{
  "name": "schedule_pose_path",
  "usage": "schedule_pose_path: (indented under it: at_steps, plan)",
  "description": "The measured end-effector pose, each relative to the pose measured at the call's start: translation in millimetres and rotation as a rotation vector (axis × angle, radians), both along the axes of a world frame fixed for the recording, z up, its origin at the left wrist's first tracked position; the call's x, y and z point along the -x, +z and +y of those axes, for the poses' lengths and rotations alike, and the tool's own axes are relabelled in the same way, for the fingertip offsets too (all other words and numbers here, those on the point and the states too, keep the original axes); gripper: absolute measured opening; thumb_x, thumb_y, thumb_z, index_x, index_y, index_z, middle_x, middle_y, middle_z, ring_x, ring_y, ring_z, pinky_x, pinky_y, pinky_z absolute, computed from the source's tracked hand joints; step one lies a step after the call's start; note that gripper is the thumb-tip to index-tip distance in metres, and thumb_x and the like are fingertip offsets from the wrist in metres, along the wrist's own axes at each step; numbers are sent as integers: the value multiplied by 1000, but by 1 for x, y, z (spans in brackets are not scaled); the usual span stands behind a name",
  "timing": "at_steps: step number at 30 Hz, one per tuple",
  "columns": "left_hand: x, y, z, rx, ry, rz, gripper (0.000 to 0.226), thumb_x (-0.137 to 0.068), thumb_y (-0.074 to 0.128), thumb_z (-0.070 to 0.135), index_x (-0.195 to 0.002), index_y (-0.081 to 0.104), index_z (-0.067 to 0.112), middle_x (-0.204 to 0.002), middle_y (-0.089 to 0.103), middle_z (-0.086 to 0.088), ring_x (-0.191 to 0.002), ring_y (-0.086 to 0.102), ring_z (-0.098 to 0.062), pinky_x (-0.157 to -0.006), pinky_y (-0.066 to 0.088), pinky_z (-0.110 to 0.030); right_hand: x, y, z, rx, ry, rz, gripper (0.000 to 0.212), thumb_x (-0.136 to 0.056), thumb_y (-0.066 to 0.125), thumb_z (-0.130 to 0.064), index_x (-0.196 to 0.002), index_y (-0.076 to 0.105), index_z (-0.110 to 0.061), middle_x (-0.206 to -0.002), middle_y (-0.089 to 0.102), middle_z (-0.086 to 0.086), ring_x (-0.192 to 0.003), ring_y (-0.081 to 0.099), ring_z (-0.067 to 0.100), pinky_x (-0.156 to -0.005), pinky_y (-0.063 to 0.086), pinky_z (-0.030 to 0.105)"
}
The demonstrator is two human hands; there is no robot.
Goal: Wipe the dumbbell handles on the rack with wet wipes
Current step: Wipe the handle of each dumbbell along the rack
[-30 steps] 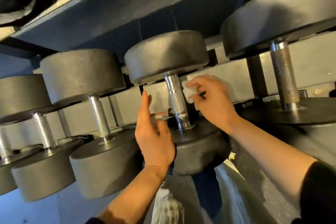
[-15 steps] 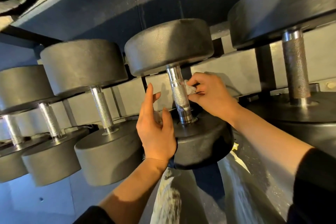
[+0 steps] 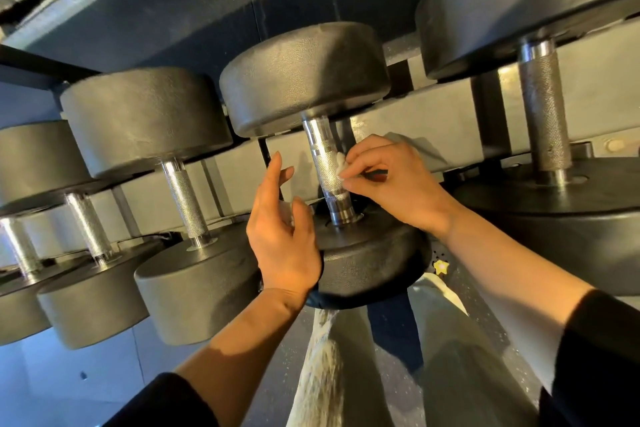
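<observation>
- The right hand pinches a small white wet wipe against the shiny metal handle of the middle dumbbell.
- The left hand is open, fingers straight up, just left of that handle and touching the dumbbell's near black end.
- More dumbbells sit in a row on the rack, left of the left hand and right of the right hand.
- Behind the hands is a grey wall.
- Below the arms lies a dark speckled floor.
</observation>
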State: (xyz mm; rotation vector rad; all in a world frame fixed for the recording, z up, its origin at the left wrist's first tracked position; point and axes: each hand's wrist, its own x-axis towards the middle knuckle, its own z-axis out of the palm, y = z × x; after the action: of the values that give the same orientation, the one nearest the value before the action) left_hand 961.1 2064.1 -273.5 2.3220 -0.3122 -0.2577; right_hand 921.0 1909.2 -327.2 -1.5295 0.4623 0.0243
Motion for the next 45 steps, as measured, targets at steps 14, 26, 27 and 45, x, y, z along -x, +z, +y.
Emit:
schedule_pose_path:
  at_steps: [14, 26, 27, 45]
  plan:
    - [-4, 2, -2, -44, -71, 24, 60, -88, 49, -9, -141, 41, 17, -122, 58, -2, -55, 48, -6, -66, 50, -22, 3, 11, 2, 87, 96, 160, 13, -69, 79, -4, -67, 72, -14, -76, 64, -3, -70, 62, 10, -68, 53, 27]
    - [-18, 4, -41, -103, -711, 60, 62, -90, 53, 4, -145, 35, 27, -145, 42, 5, -127, 43, -10, -110, 32, -23, 36, 62, -85, 806, -116, 202, 23, -75, 72, -4, -91, 66, -19, -89, 56, -8, -73, 50, -1, -68, 36, 3]
    - [-20, 0, -45, -54, -721, 43, 59, -91, 50, 4, -145, 37, 24, -145, 42, 6, -130, 41, -8, -111, 32, -23, 42, 61, -91, 853, -128, 200, 23, -74, 71, 0, -90, 67, -16, -86, 59, -4, -73, 53, 5, -68, 39, 7]
    - [-4, -26, -126, 111, -673, -27, 88, -78, 52, -14, -152, 16, 19, -160, 6, 8, -101, 60, -12, -53, 49, -18, 60, 52, -137, 1610, 608, 113, 37, -89, 38, -7, -113, 65, -1, -128, 59, 16, -121, 52, 33, -102, 38, 37]
